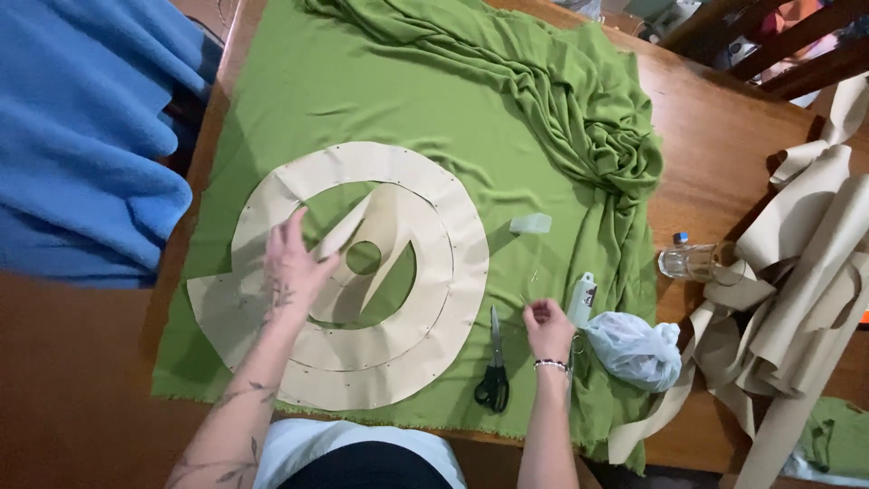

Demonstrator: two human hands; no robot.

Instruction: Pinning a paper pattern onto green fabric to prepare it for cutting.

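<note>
My left hand [291, 263] lies flat, fingers spread, on the curved beige paper pattern pieces [425, 299] pinned in rings on the green knit fabric [362, 100], which covers the wooden tabletop [715, 145] toward its near edge. My right hand [547, 328] hovers over the fabric near that edge, fingertips pinched together; whether it holds a pin I cannot tell, it is too small. Black-handled scissors [493, 371] lie just left of that hand, points away from me. A small white bottle [582, 297] and a crumpled clear plastic bag [635, 349] sit just to its right. Beige paper offcuts [806, 281] pile up at the tabletop's right edge.
</note>
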